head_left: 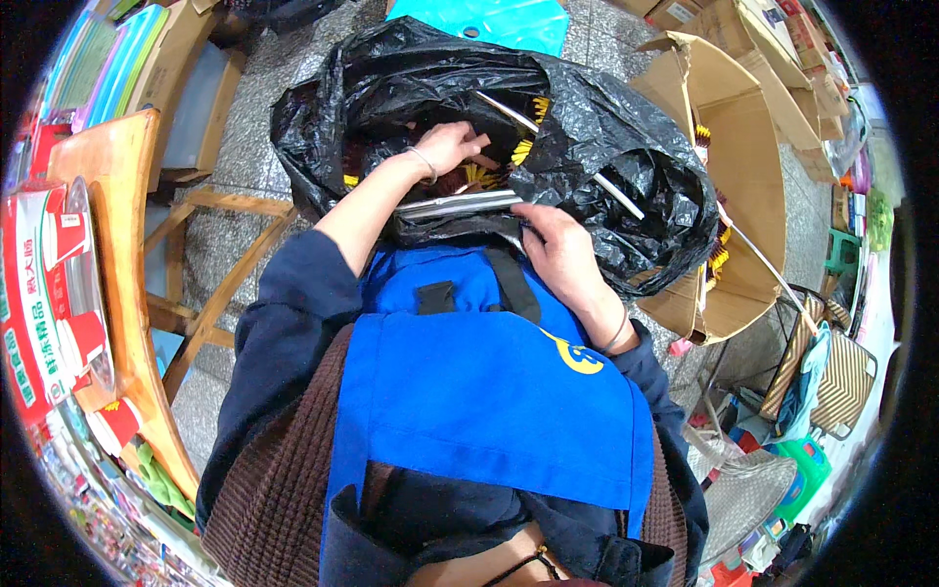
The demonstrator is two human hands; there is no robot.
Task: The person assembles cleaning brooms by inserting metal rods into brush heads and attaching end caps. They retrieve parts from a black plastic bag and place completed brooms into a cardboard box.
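Note:
A large black plastic bag (421,73) lies open in front of me, loosely crumpled. Inside it are dark red and yellow pieces with fringed yellow edges (479,177), partly hidden by the plastic. My left hand (445,149) reaches into the mouth of the bag, its fingers bent around a small pinkish-brown piece too unclear to name. At the bag's near rim, my right hand (565,249) has thumb and forefinger closed on the plastic. Its fingertips are beside the end of a bundle of silvery-white strips (460,203). Two thin white sticks (618,196) poke out farther right.
An open cardboard box (748,176) with more yellow-edged pieces stands at right, a long stick leaning from it. At left are a wooden bench (127,186) with a red-and-white package (44,293) and a wooden frame (230,279). A blue sheet (509,24) lies beyond the bag.

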